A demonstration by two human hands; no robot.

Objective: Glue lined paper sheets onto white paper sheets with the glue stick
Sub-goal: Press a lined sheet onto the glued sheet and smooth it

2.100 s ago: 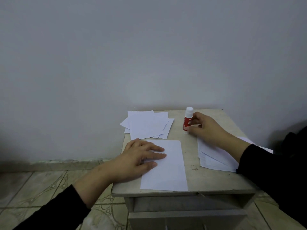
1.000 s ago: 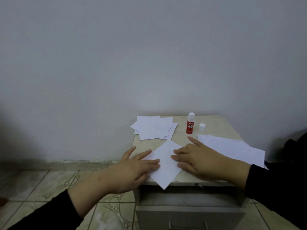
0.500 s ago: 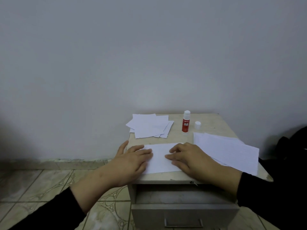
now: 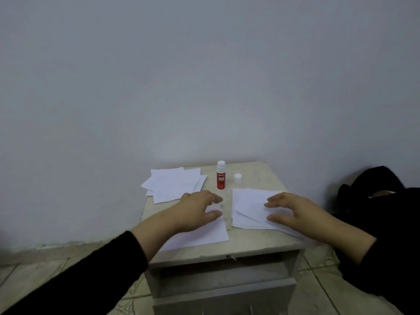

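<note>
The left hand (image 4: 195, 212), fingers relaxed, covered part of the front sheet (image 4: 204, 235); the right hand (image 4: 293, 212), fingers spread, hid the right-edge stack (image 4: 247, 205).

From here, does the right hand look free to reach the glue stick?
Probably yes. The right hand is open over the right paper stack, holding nothing, and the glue stick stands upright farther back on bare tabletop, with only its cap beside it.
</note>
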